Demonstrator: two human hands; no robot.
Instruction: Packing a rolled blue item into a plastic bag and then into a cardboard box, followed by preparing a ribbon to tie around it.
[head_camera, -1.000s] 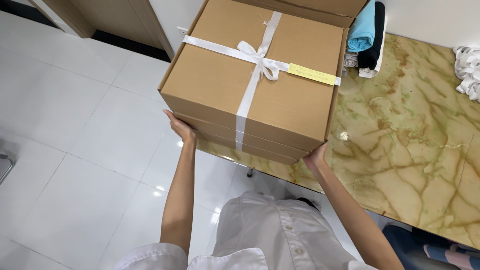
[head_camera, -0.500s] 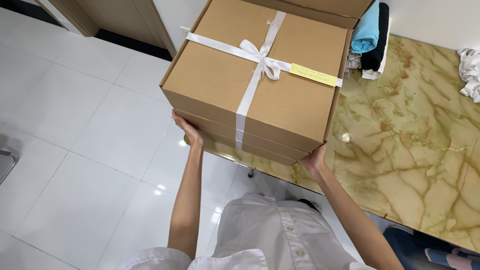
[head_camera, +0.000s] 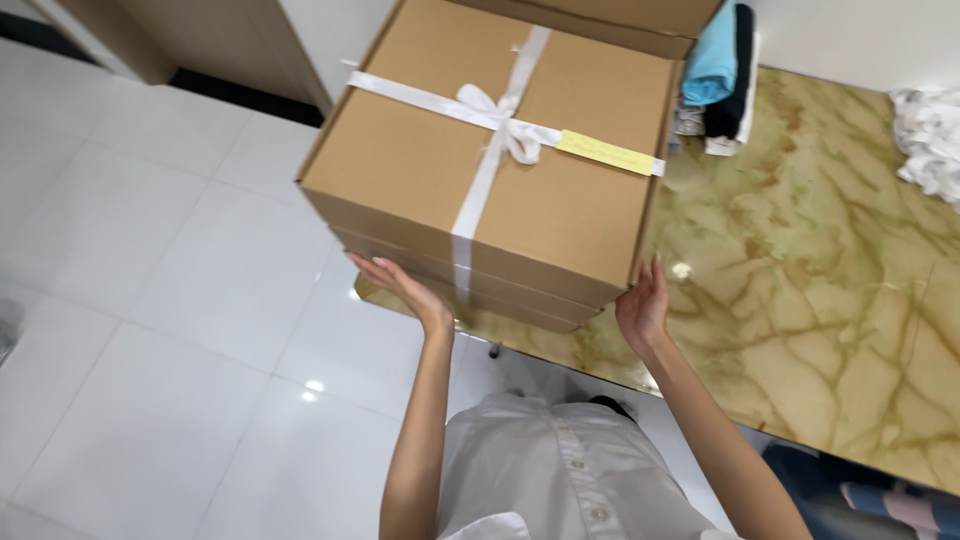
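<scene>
A stack of flat brown cardboard boxes (head_camera: 400, 170) is tied with a white ribbon and bow (head_camera: 495, 115), and a yellow label (head_camera: 605, 152) sits on the ribbon. The stack rests on the near left corner of a green-gold marble table (head_camera: 800, 280) and overhangs its edge. My left hand (head_camera: 405, 290) is palm up, with its fingers under the stack's front bottom edge. My right hand (head_camera: 643, 305) lies flat against the front right corner, fingers spread and pointing up.
Folded blue, black and white clothes (head_camera: 715, 65) lie behind the stack on the right. A crumpled white cloth (head_camera: 925, 130) is at the table's far right. Another cardboard box (head_camera: 620, 15) stands behind. White floor tiles (head_camera: 150, 300) spread to the left, below a wooden cabinet (head_camera: 200, 40).
My left hand slid right along the bottom edge towards the ribbon. My right hand came out from under the corner and opened flat against the side. The stack shifted slightly left in view.
</scene>
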